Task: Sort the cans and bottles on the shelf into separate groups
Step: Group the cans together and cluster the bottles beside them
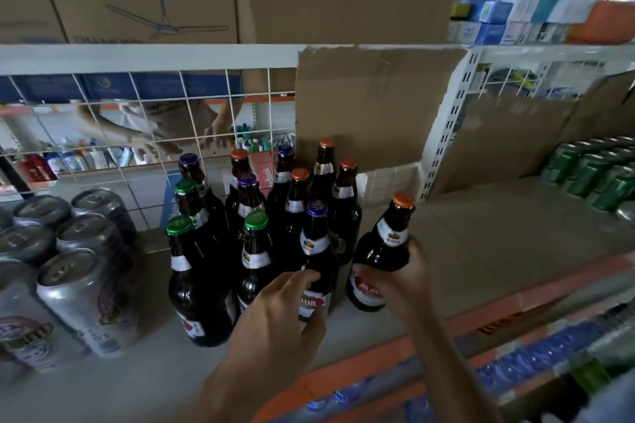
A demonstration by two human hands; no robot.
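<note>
The left hand [278, 312] gripped a blue-capped bottle [314, 244] whose label showed "AU8". The right hand [402, 280] clutched an orange-capped bottle [388, 240].

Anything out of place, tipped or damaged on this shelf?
Nothing spilled. The cardboard behind the bottles has a ragged, torn top edge. The right hand holds an orange-capped bottle tilted, apart from the cluster; the left hand grips a blue-capped bottle.

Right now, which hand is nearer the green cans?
Right. The right hand grips the orange-capped bottle, left of the green cans; the left hand grips the blue-capped bottle farther left.
</note>
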